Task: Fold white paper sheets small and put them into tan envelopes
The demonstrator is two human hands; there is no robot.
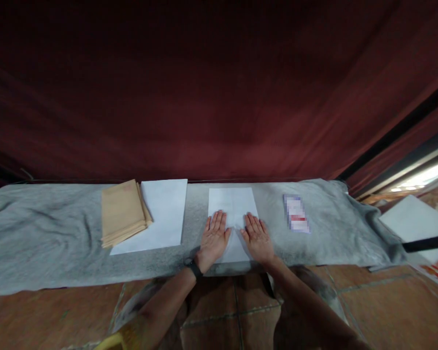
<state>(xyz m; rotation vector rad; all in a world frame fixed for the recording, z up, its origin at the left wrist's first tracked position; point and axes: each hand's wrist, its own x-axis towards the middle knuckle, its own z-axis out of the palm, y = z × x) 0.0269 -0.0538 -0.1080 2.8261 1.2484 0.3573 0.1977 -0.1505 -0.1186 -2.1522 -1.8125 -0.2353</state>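
Note:
A white sheet of paper [230,200] lies on the grey cloth in front of me, with a faint crease down its middle. My left hand [215,237] rests flat on its left part, fingers stretched out. On the right part my right hand [257,238] lies flat in the same way, fingers extended. Between the two thumbs a strip of the paper shows. To the left, a stack of brown paper envelopes [122,209] partly covers some white paper [168,211]. A small printed packet or card [296,214], blurred, sits right of my right hand.
Grey cloth [58,233] with wrinkles covers the long, narrow surface. A dark red curtain [219,97] hangs right behind it. Dark bars and a white panel [419,223] stand at the right end. Tiled floor [383,301] lies below the front edge.

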